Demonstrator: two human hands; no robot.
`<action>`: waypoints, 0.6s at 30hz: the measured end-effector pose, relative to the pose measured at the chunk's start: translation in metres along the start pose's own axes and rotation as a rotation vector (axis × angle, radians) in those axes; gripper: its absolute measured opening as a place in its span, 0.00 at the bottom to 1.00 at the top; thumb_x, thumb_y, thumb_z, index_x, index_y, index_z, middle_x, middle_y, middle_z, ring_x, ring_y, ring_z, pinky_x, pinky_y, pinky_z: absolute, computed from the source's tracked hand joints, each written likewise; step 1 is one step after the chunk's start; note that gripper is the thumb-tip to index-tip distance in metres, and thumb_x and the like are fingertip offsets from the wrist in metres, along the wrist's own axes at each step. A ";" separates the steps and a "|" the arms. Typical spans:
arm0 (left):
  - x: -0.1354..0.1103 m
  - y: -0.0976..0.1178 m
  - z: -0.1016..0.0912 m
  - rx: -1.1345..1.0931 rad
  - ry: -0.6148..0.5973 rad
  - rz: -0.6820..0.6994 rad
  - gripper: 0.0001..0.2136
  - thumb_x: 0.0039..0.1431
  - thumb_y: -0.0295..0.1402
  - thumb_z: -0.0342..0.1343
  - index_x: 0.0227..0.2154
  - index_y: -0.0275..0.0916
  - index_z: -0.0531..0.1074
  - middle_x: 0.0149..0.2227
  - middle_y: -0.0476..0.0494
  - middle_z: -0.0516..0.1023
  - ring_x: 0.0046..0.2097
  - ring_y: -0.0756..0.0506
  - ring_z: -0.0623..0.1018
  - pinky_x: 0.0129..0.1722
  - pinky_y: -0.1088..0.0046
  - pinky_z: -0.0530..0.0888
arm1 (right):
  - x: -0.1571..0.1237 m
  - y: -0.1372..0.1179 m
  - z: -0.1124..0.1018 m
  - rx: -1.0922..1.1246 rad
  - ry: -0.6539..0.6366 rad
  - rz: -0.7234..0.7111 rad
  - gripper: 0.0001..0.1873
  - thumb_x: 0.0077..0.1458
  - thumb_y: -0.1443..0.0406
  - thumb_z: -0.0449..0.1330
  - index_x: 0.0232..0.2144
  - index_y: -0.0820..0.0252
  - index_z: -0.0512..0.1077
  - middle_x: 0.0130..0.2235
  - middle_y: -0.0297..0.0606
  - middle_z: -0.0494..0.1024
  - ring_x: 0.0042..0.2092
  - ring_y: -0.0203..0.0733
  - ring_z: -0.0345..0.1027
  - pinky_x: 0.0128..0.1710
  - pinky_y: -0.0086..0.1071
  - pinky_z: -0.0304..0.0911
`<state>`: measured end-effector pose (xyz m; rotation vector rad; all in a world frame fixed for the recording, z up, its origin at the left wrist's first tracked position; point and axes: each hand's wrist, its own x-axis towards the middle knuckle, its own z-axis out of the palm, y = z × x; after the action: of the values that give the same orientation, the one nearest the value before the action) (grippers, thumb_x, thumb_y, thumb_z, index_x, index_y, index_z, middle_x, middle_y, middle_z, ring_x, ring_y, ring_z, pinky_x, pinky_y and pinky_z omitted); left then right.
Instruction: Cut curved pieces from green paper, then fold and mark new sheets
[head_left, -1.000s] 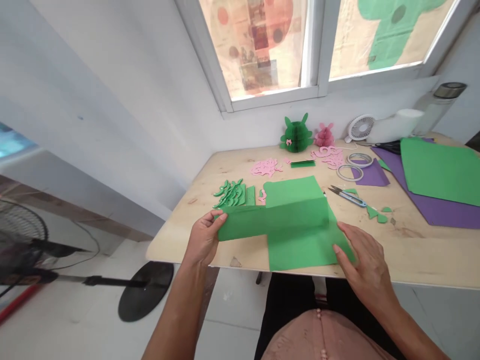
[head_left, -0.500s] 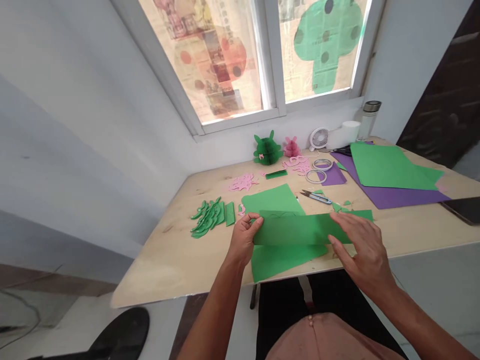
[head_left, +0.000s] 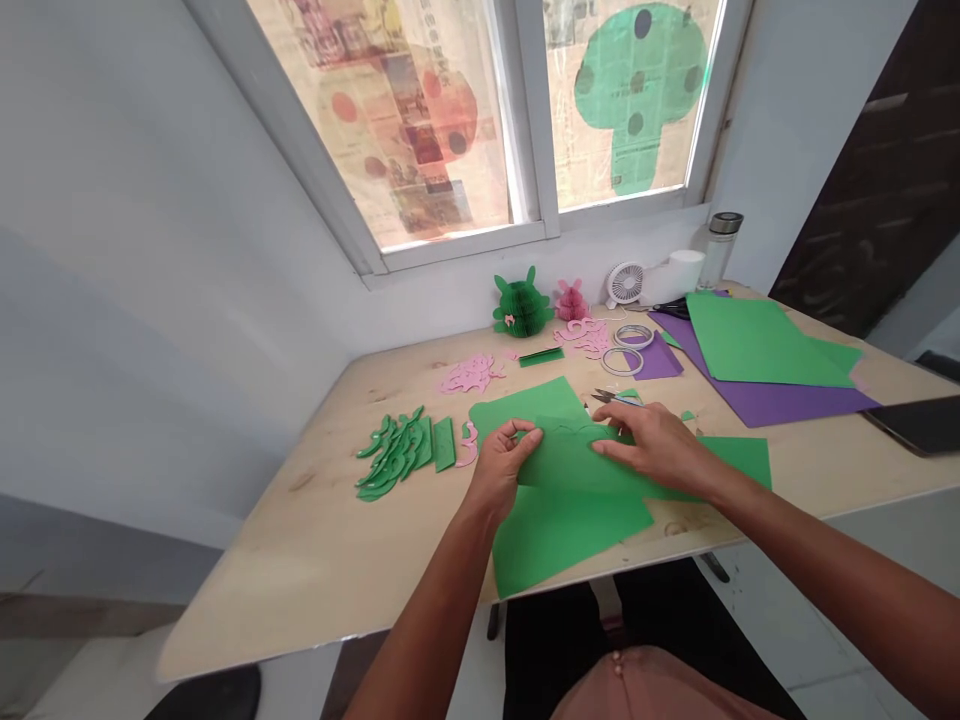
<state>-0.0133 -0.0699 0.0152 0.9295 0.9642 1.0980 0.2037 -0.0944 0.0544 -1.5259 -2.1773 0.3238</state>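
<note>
A long green paper strip with faint curved lines near its upper edge is held above the table. My left hand pinches its left end between thumb and fingers. My right hand grips the upper edge near the middle, thumb on the near face and fingers at the back. Below the strip lies a green sheet, and another green sheet is behind it. Small thread snips rest just past my right fingers, partly hidden.
Cut green pieces and pink scraps lie to the left. Tape rolls, a purple sheet under green paper and a phone are at right. Paper figures, a fan and a bottle stand behind.
My right hand has moved left along the strip, from near its right end to its upper middle, and closed on it. The view has shifted slightly.
</note>
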 end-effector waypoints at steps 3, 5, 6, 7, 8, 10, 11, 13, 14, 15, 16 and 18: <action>0.007 -0.001 0.001 0.006 -0.016 -0.008 0.21 0.36 0.42 0.70 0.30 0.38 0.68 0.22 0.52 0.74 0.23 0.51 0.72 0.24 0.77 0.67 | 0.016 -0.002 0.000 0.032 -0.124 0.034 0.08 0.52 0.58 0.58 0.29 0.57 0.68 0.26 0.32 0.71 0.29 0.39 0.64 0.27 0.30 0.51; 0.010 -0.002 0.000 0.019 -0.027 -0.015 0.21 0.37 0.42 0.69 0.31 0.39 0.68 0.21 0.53 0.73 0.22 0.52 0.71 0.24 0.77 0.66 | 0.025 0.000 0.000 0.077 -0.209 0.028 0.13 0.52 0.59 0.57 0.21 0.57 0.61 0.22 0.29 0.63 0.26 0.35 0.56 0.25 0.30 0.46; 0.011 -0.002 -0.001 0.029 -0.034 -0.018 0.21 0.37 0.43 0.69 0.32 0.38 0.69 0.21 0.53 0.73 0.22 0.51 0.71 0.24 0.77 0.66 | 0.028 0.002 0.000 0.108 -0.244 0.024 0.15 0.52 0.59 0.57 0.20 0.57 0.58 0.21 0.28 0.59 0.25 0.34 0.53 0.25 0.30 0.45; 0.012 -0.002 -0.002 0.040 -0.042 -0.021 0.21 0.38 0.43 0.69 0.33 0.38 0.70 0.22 0.52 0.73 0.23 0.51 0.71 0.25 0.77 0.66 | 0.031 0.004 -0.001 0.138 -0.271 0.022 0.16 0.52 0.59 0.56 0.19 0.57 0.56 0.20 0.27 0.57 0.25 0.33 0.51 0.25 0.29 0.44; 0.012 -0.002 -0.004 0.052 -0.050 -0.023 0.22 0.39 0.43 0.68 0.35 0.38 0.70 0.22 0.52 0.73 0.25 0.50 0.72 0.26 0.76 0.67 | 0.033 0.007 -0.001 0.162 -0.288 0.020 0.17 0.52 0.59 0.56 0.19 0.57 0.55 0.20 0.26 0.55 0.24 0.33 0.50 0.25 0.29 0.44; 0.011 -0.002 -0.009 0.081 -0.057 -0.022 0.23 0.40 0.44 0.68 0.38 0.38 0.72 0.23 0.52 0.73 0.27 0.50 0.72 0.29 0.76 0.67 | 0.035 0.013 0.001 0.200 -0.316 0.019 0.17 0.53 0.59 0.55 0.19 0.57 0.54 0.21 0.26 0.52 0.24 0.32 0.48 0.24 0.29 0.44; 0.010 -0.002 -0.012 0.096 -0.054 -0.019 0.23 0.40 0.43 0.68 0.39 0.38 0.72 0.23 0.52 0.73 0.28 0.50 0.72 0.29 0.76 0.66 | 0.036 0.016 0.002 0.217 -0.330 0.019 0.17 0.53 0.59 0.54 0.19 0.57 0.53 0.21 0.26 0.51 0.24 0.32 0.47 0.24 0.29 0.44; 0.008 -0.004 -0.017 0.123 -0.042 -0.015 0.23 0.40 0.41 0.68 0.40 0.38 0.73 0.23 0.54 0.71 0.28 0.51 0.71 0.31 0.77 0.65 | 0.037 0.021 0.005 0.241 -0.354 0.020 0.17 0.53 0.59 0.54 0.19 0.57 0.53 0.21 0.25 0.50 0.24 0.32 0.46 0.24 0.29 0.43; 0.007 -0.005 -0.019 0.134 -0.038 -0.018 0.23 0.40 0.41 0.68 0.40 0.38 0.73 0.23 0.54 0.71 0.29 0.52 0.70 0.32 0.77 0.65 | 0.037 0.023 0.007 0.251 -0.365 0.020 0.17 0.53 0.59 0.54 0.19 0.57 0.53 0.21 0.25 0.49 0.24 0.32 0.45 0.24 0.29 0.43; 0.005 -0.006 -0.021 0.143 -0.039 -0.025 0.22 0.40 0.40 0.68 0.40 0.37 0.73 0.24 0.54 0.72 0.30 0.51 0.70 0.33 0.76 0.65 | 0.037 0.024 0.008 0.260 -0.375 0.020 0.17 0.53 0.58 0.54 0.19 0.57 0.53 0.21 0.25 0.49 0.24 0.32 0.45 0.24 0.29 0.43; 0.004 -0.008 -0.022 0.150 -0.043 -0.035 0.22 0.40 0.40 0.68 0.40 0.37 0.73 0.25 0.53 0.72 0.31 0.51 0.71 0.34 0.75 0.65 | 0.037 0.026 0.010 0.269 -0.383 0.020 0.16 0.53 0.58 0.54 0.20 0.57 0.53 0.21 0.25 0.50 0.24 0.32 0.45 0.24 0.29 0.43; 0.003 -0.010 -0.024 0.159 -0.054 -0.056 0.22 0.40 0.40 0.68 0.38 0.36 0.73 0.27 0.50 0.74 0.32 0.50 0.71 0.36 0.74 0.66 | 0.037 0.027 0.011 0.289 -0.393 0.022 0.16 0.53 0.58 0.53 0.20 0.57 0.54 0.21 0.25 0.50 0.25 0.32 0.46 0.24 0.29 0.44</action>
<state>-0.0323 -0.0661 -0.0023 1.0495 1.0376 0.9548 0.2103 -0.0496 0.0419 -1.4131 -2.2726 0.9722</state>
